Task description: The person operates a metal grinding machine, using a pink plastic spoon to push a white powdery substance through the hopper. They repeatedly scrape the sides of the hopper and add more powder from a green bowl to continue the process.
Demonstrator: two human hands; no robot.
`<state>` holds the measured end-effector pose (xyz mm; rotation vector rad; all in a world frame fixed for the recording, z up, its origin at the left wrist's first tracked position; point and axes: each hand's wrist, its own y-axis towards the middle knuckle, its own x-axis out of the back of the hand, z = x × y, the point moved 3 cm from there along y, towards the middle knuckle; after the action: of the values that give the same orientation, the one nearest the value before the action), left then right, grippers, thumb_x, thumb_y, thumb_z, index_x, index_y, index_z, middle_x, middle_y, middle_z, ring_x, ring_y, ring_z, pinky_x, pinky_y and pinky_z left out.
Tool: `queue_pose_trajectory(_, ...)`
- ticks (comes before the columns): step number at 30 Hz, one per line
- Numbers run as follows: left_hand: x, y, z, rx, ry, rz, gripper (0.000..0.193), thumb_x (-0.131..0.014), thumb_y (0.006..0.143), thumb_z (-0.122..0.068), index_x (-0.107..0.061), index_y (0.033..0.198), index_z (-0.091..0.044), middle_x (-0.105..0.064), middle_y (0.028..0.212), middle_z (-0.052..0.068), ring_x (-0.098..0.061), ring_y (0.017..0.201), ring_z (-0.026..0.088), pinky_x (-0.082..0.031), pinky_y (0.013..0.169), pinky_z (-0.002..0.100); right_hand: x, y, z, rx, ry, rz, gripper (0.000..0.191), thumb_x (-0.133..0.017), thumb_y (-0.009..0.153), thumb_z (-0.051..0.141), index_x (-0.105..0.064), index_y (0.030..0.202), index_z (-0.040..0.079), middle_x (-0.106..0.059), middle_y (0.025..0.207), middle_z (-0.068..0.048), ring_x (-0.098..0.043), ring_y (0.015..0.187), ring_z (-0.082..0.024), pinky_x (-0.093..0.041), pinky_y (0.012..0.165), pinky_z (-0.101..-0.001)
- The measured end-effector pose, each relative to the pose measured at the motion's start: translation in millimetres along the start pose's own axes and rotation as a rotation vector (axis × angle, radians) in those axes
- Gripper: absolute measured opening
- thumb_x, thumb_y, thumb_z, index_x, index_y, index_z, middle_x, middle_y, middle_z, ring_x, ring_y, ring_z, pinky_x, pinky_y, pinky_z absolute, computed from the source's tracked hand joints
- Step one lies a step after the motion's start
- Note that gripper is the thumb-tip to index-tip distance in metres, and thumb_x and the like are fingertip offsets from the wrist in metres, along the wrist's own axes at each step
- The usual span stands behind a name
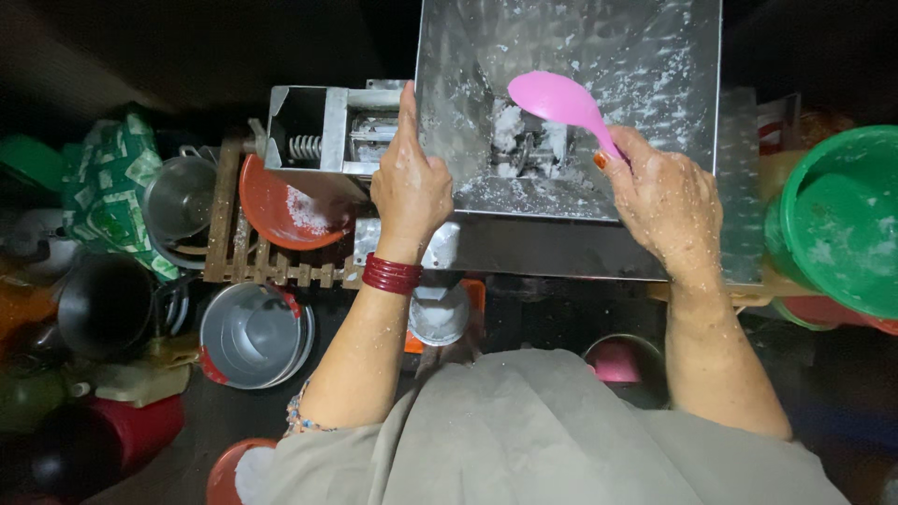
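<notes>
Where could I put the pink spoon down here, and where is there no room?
Bare metal: hopper rim between left hand and right hand, which holds the pink spoon. Crowded: the wooden rack with orange bowl, and the steel pots below.

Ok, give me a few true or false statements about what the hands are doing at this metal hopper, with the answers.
1. The right hand holds a pink spoon. True.
2. The left hand grips a knife. False: it rests on the metal hopper rim.
3. The orange bowl is left of the hopper. True.
4. The green tub sits inside the hopper. False: it stands to its right.
</notes>
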<state>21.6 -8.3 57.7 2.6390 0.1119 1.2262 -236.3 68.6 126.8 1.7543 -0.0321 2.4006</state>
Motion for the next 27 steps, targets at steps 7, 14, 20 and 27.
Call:
queue_pose_trajectory(7,-3.0,0.0,3.7,-0.032,0.014,-0.031,0.097,-0.059,0.079,-0.002,-0.017,0.164,-0.021,-0.074,0.107,0.020,-0.073,0.081,0.040,-0.056,0.071,0.050,-3.6,0.2,-3.0,-0.039,-0.014,0.047,0.034,-0.052,0.108,0.038,-0.063,0.135,0.020,-0.071,0.085,-0.018,-0.069,0.085,-0.043,-0.052,0.076,-0.0558)
queue_pose_trajectory(14,-7.9,3.0,8.0,-0.016,0.042,-0.025,0.100,-0.062,0.078,-0.004,-0.015,0.164,-0.023,-0.074,0.106,0.019,-0.072,0.083,0.042,-0.056,0.071,0.052,-1.4,-1.9,-2.0,-0.003,-0.002,0.034,0.032,-0.052,0.107,0.037,-0.065,0.130,0.019,-0.071,0.086,-0.018,-0.068,0.086,-0.044,-0.050,0.076,-0.0572)
queue_pose_trajectory(20,-10.0,2.9,9.6,0.001,0.048,-0.022,0.098,-0.063,0.078,-0.004,-0.018,0.163,-0.024,-0.075,0.107,0.019,-0.072,0.086,0.042,-0.056,0.073,0.052,-0.4,-3.6,-0.9,-0.034,0.042,0.033,0.032,-0.052,0.107,0.037,-0.065,0.130,0.020,-0.071,0.085,-0.017,-0.069,0.086,-0.042,-0.051,0.077,-0.0552)
queue_pose_trajectory(27,-9.5,4.6,9.0,-0.014,0.051,-0.018,0.100,-0.063,0.076,-0.002,-0.017,0.163,-0.021,-0.073,0.110,0.020,-0.073,0.086,0.041,-0.057,0.074,0.049,1.5,-3.3,-0.1,-0.023,0.041,0.018,0.032,-0.052,0.107,0.035,-0.066,0.131,0.019,-0.072,0.087,-0.017,-0.069,0.087,-0.042,-0.052,0.078,-0.0548)
